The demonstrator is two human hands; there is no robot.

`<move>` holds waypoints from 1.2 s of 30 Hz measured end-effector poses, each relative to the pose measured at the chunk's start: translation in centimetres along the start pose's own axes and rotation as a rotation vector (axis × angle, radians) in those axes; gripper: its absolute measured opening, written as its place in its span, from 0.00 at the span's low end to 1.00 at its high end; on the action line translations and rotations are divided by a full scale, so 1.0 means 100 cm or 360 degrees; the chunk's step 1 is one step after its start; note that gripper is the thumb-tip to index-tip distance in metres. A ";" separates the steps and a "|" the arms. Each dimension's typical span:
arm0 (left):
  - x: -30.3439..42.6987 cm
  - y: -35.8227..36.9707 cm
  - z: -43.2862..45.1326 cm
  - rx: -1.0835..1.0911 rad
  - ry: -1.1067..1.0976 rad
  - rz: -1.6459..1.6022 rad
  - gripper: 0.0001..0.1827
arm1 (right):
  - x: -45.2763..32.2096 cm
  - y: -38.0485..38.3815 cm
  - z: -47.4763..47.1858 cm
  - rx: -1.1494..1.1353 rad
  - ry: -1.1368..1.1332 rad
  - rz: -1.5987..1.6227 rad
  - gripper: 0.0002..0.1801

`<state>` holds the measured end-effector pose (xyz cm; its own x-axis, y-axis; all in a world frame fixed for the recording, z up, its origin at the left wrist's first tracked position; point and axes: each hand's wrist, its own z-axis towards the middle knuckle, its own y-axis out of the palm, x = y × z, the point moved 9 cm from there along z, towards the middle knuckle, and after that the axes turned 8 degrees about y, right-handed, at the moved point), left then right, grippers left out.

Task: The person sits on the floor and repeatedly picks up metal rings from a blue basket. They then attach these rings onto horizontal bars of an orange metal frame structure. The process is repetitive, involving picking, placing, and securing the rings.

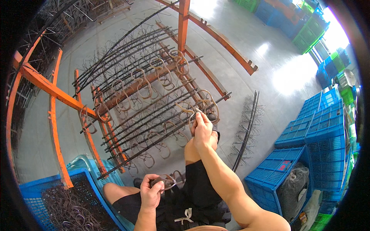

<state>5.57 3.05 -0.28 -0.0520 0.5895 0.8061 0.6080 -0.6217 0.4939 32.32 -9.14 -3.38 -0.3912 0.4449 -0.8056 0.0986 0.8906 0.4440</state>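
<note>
My left hand (151, 192) is in front of my black shorts, closed around a small bunch of brown curved loop pieces (173, 179). Reaching forward, my right hand (202, 129) pinches a tan S-curved loop piece (185, 107) at the near bar (157, 138) of a rack; whether that piece touches the bar cannot be told. Similar loop pieces (144, 83) hang in rows from two bars, including one (207, 101) just beyond my right fingers. Between the bars lie several dark rods with thin wire hooks (144, 111).
Orange steel frames (55, 115) rise ahead and at left. A blue crate (95, 184) full of dark loop pieces stands at my left. Another hooked rod (245, 132) lies on the grey floor at right. Blue crates (323, 135) are stacked there, one holding a plastic-wrapped bundle (293, 190).
</note>
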 end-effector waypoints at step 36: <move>-0.007 -0.005 0.000 -0.0047 -0.0032 0.0075 0.11 | 0.011 0.007 -0.016 -0.0108 0.0250 0.0242 0.14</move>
<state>5.30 2.89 -1.06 -0.0076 0.5694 0.8220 0.5857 -0.6638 0.4652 30.48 -8.23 -3.34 -0.5145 0.5488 -0.6589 0.1077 0.8036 0.5853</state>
